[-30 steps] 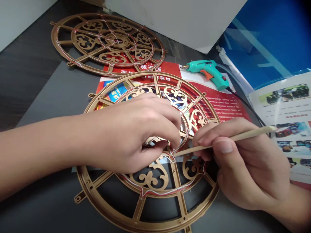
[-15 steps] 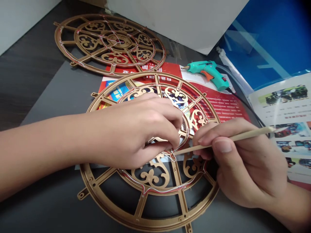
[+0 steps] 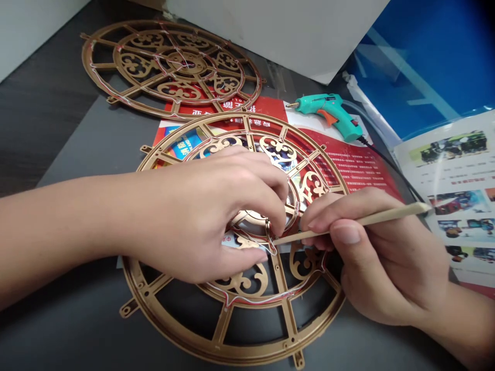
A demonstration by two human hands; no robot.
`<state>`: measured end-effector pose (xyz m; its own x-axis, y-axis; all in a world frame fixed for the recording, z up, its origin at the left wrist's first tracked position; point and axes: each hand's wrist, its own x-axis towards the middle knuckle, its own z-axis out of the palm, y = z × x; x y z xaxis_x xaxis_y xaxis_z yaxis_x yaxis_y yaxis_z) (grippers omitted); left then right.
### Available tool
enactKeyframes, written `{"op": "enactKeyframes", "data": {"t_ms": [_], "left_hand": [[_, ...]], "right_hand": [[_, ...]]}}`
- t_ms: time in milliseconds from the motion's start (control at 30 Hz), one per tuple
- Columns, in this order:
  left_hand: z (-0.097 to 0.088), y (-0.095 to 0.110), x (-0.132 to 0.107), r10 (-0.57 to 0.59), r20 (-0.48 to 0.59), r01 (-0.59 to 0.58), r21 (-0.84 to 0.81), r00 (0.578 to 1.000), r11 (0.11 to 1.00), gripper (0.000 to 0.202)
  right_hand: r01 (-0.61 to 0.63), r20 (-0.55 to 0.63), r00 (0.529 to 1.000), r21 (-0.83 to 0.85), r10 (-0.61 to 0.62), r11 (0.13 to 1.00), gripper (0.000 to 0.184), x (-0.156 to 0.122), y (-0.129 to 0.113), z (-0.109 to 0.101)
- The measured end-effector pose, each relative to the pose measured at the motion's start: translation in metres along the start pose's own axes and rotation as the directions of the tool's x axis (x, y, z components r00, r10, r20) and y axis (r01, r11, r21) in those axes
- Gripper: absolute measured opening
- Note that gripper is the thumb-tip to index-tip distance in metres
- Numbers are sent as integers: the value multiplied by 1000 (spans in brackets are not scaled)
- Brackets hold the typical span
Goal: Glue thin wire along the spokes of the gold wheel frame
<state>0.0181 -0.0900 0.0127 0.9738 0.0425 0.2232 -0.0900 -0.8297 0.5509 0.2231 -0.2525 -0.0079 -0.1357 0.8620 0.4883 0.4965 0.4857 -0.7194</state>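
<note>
A round gold ornamental frame [image 3: 247, 345] with scrollwork lies flat in front of me, with a thin wire [image 3: 263, 298] running along its inner ring. My left hand [image 3: 201, 216] rests on the frame's middle, fingers curled and pinching at the wire near the hub. My right hand [image 3: 382, 263] grips a thin wooden stick [image 3: 363, 220] like a pen. The stick's tip touches the wire just beside my left fingertips.
A second gold frame [image 3: 170, 67] with wire on it lies at the back left. A teal hot glue gun [image 3: 332, 116] with a black cord lies at the back right on a red printed sheet [image 3: 359, 165]. A white box [image 3: 278, 31] and printed sheets [image 3: 460, 190] stand behind and right.
My left thumb has slid down and away from the fingers, uncovering the hub. The stick and my right hand have shifted slightly left. The view has moved a little.
</note>
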Motion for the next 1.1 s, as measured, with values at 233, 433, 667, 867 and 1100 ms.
{"op": "enactKeyframes", "data": {"t_ms": [233, 433, 667, 867, 1100], "left_hand": [[3, -7, 2, 45, -40, -47, -37, 998, 998, 15], [4, -1, 2, -1, -29, 0, -28, 1000, 1000, 16], [0, 3, 6, -6, -24, 4, -109, 1000, 994, 20], [-3, 7, 6, -48, 14, 49, -45, 999, 998, 20], [-3, 6, 5, -9, 19, 10, -35, 1000, 999, 21]], "right_hand": [[82, 48, 996, -46, -79, 996, 8, 5, -2, -2], [50, 28, 998, -43, -49, 998, 8, 6, -2, 0], [55, 8, 998, -9, -55, 998, 8, 7, -2, 1], [63, 0, 998, -18, -63, 998, 11, 6, -2, 1], [71, -11, 997, -17, -71, 997, 8, 7, 1, 1]]}}
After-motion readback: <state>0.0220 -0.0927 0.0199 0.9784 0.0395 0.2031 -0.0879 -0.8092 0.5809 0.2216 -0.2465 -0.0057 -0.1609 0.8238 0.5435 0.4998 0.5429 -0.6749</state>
